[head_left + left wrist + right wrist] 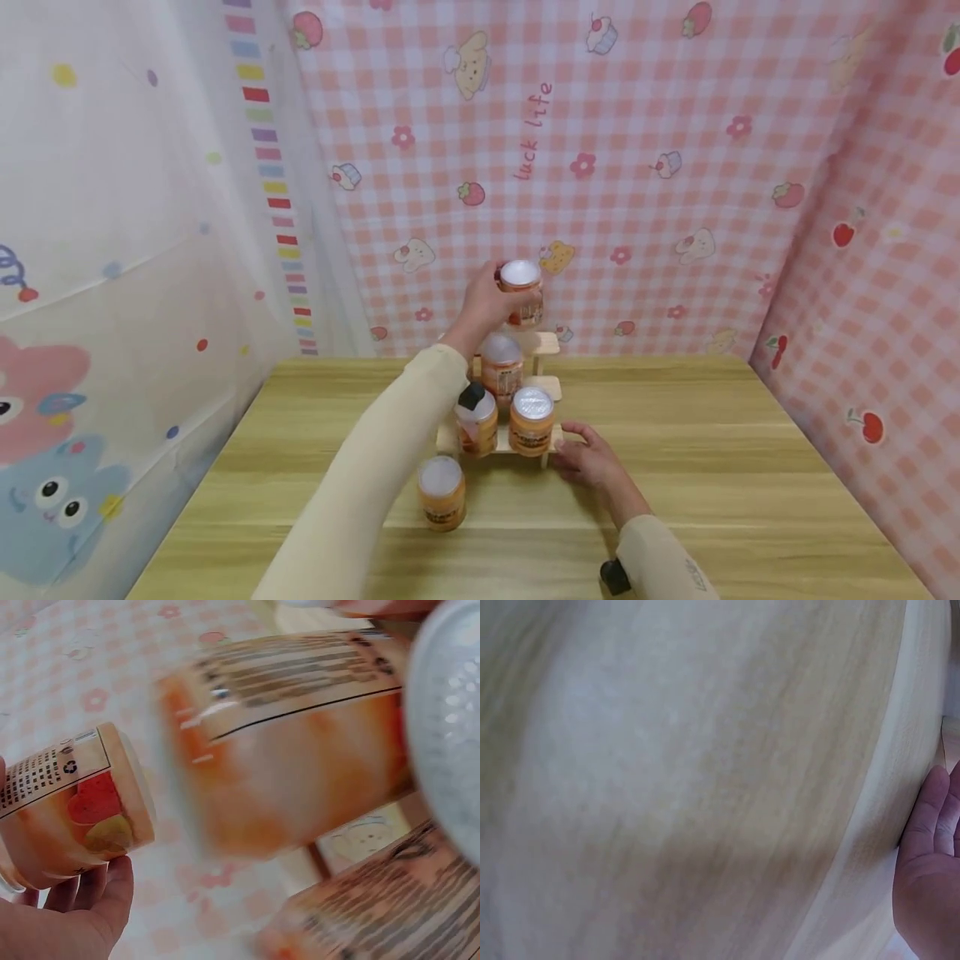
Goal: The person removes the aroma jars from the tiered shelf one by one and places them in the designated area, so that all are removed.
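High over the top step of a small wooden tiered rack (551, 342), my left hand (483, 302) grips an orange-labelled can (522, 304) with a pale lid. In the left wrist view its fingers (112, 900) curl round the can's side, where fruit pictures show. One can (502, 367) stands on the middle step. Two more, a left can (477, 433) partly behind the left sleeve and a right can (532, 427), stand on the bottom step. My right hand (592, 458) is at the right end of that step, fingers loosely extended against its edge.
Another can (442, 500) stands on the wood-grain table (675, 467), in front of the rack and to its left. A pink checked cloth (637, 208) hangs close behind the rack. White printed cloth (150, 250) hangs along the left side.
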### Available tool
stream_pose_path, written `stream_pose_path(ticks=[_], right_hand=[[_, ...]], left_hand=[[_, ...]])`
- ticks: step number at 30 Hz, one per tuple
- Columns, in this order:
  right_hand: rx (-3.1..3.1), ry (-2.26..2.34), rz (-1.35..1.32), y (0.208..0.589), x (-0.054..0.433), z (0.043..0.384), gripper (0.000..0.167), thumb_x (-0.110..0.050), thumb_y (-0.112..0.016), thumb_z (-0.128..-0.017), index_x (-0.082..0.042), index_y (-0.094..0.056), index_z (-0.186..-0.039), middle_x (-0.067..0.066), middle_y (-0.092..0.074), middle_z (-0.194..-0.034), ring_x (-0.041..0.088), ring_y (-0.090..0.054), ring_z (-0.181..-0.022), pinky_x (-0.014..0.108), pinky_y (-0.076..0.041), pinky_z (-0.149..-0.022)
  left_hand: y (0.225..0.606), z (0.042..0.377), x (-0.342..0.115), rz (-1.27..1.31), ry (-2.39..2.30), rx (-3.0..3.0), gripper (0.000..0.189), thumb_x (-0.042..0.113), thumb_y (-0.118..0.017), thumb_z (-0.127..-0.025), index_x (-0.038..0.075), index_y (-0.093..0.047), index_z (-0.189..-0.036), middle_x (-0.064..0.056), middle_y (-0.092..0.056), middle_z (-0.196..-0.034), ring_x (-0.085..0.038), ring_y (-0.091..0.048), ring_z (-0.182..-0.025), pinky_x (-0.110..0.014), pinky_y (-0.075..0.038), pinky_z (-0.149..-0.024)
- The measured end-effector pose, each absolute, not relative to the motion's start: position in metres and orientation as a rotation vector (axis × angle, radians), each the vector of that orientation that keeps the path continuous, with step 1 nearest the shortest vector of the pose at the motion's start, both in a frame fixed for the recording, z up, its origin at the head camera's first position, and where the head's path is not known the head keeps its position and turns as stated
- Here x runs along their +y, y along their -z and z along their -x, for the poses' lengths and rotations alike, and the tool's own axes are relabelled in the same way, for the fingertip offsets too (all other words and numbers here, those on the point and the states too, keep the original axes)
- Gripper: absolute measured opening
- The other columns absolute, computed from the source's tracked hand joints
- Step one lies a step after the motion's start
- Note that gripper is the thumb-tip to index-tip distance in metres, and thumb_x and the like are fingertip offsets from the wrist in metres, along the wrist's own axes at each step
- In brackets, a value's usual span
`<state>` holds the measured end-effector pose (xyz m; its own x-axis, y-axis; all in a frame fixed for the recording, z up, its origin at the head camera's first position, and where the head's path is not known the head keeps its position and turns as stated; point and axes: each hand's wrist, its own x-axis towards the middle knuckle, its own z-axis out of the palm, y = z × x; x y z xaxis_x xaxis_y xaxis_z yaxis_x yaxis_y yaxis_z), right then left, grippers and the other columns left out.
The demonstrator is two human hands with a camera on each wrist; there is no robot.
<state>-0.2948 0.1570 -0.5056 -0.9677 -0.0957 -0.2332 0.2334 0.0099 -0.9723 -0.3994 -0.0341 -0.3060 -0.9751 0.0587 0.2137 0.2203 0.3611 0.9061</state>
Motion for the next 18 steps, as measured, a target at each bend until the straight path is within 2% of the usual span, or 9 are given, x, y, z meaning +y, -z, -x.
stream_pose_path(ticks=[6, 12, 18], right_hand=[[2.045, 2.059, -0.143, 0.504, 0.157, 0.295, 0.044, -0.008, -0.058, -0.099, 0.000, -0.040, -0.139, 0.008, -0.071, -0.106, 0.022, -0.068, -0.091, 0.037, -0.054, -0.077], [2.053, 2.049, -0.118, 0.504, 0.156, 0.294, 0.044, -0.009, -0.057, -0.100, 0.001, -0.039, -0.138, 0.013, -0.070, -0.111, 0.023, -0.068, -0.093, 0.038, -0.053, -0.078], [2.037, 2.056, -0.116, 0.505, 0.156, 0.294, 0.046, -0.007, -0.057, -0.100, 0.002, -0.036, -0.140, 0.005, -0.071, -0.104, 0.021, -0.068, -0.090, 0.036, -0.053, -0.076]], left_hand=[[0.279, 0.389, -0.047, 0.348, 1.724, -2.400, 0.074, 0.032, -0.082, -0.083, 0.010, -0.045, -0.142, -0.006, -0.056, -0.129, -0.021, -0.056, -0.115, -0.037, -0.051, -0.090], [0.262, 0.376, -0.068, 0.418, 1.757, -2.354, 0.071, 0.034, -0.082, -0.082, 0.014, -0.047, -0.141, -0.005, -0.056, -0.128, -0.020, -0.055, -0.114, -0.039, -0.052, -0.089], [0.256, 0.360, -0.088, 0.443, 1.800, -2.328, 0.070, 0.032, -0.082, -0.082, 0.015, -0.047, -0.141, -0.005, -0.056, -0.126, -0.020, -0.054, -0.114, -0.039, -0.051, -0.091]])
